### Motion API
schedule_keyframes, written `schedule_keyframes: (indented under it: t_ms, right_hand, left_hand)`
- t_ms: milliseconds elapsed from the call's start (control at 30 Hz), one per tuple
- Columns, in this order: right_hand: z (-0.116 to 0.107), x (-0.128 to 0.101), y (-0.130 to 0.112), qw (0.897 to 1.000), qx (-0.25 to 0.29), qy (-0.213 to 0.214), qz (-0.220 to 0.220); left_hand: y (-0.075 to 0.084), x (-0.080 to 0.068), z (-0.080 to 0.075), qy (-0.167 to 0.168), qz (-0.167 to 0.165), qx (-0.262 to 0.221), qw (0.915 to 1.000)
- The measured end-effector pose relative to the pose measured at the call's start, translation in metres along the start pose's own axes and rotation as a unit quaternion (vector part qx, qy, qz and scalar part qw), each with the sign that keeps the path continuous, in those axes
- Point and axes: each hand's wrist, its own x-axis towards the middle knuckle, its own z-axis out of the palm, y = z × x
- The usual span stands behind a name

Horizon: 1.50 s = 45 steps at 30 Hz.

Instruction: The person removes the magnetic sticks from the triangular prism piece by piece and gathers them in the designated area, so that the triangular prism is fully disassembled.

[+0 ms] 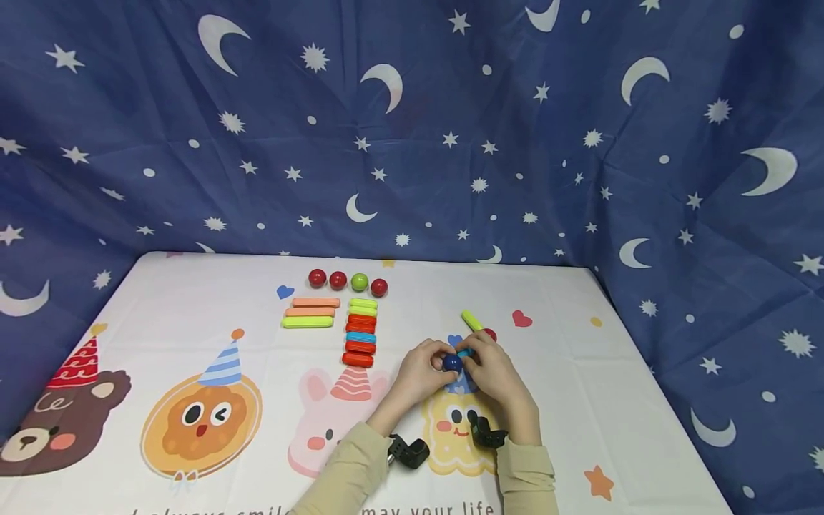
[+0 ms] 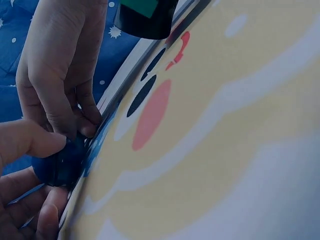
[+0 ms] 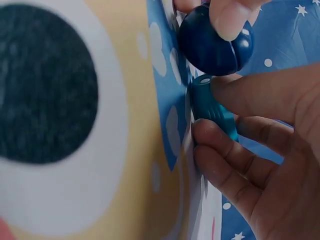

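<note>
My left hand (image 1: 418,370) pinches a glossy dark blue ball (image 1: 453,363) between thumb and fingers, low over the printed tablecloth. Beside it, my right hand (image 1: 494,372) pinches a short blue ribbed rod (image 3: 216,110) by its sides. In the right wrist view the rod's hollow-looking end points at the ball (image 3: 210,42) and sits right up against it. Just past the right hand's fingers lie a lime green rod (image 1: 472,320) and a red ball (image 1: 490,334), the ball partly hidden by that hand.
Three red balls and a green ball (image 1: 359,282) form a row at the back. In front of them lie two orange rods (image 1: 315,302) with a long lime rod (image 1: 307,322), and a column of short lime, red and blue rods (image 1: 360,337). A starry blue curtain (image 1: 425,107) hangs behind.
</note>
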Motion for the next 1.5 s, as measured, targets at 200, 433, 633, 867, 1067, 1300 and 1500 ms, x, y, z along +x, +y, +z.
schedule_keyframes:
  t_ms: [200,433,633,867,1067,1300,1500]
  right_hand:
    - [-0.002,-0.001,-0.001,1.000,0.008,-0.010,0.018]
    - [-0.005,-0.002,-0.003,1.000,-0.003,0.007,0.028]
    - [-0.008,-0.003,0.000,0.999,-0.008,0.030,0.039]
    - [-0.011,-0.003,0.003,0.996,-0.020,0.089,0.015]
    - [-0.015,-0.001,0.005,0.989,-0.036,0.145,-0.011]
    - [-0.011,-0.001,0.012,0.990,-0.045,0.133,0.000]
    - [-0.009,-0.002,0.015,0.995,-0.028,0.096,0.026]
  left_hand:
    - [0.002,0.001,-0.008,-0.010,-0.008,-0.066,0.9977]
    - [0.005,0.000,-0.030,-0.004,-0.024,-0.102,0.9945]
    - [0.011,-0.002,-0.059,0.031,-0.039,-0.110,0.9927]
    - [0.013,-0.006,-0.096,0.054,-0.035,-0.085,0.9943]
    - [0.006,-0.006,-0.137,0.054,-0.039,-0.023,0.9975]
    - [-0.019,0.002,-0.184,0.100,-0.076,0.037,0.9914]
    - [-0.036,0.010,-0.216,0.130,-0.112,0.067,0.9829]
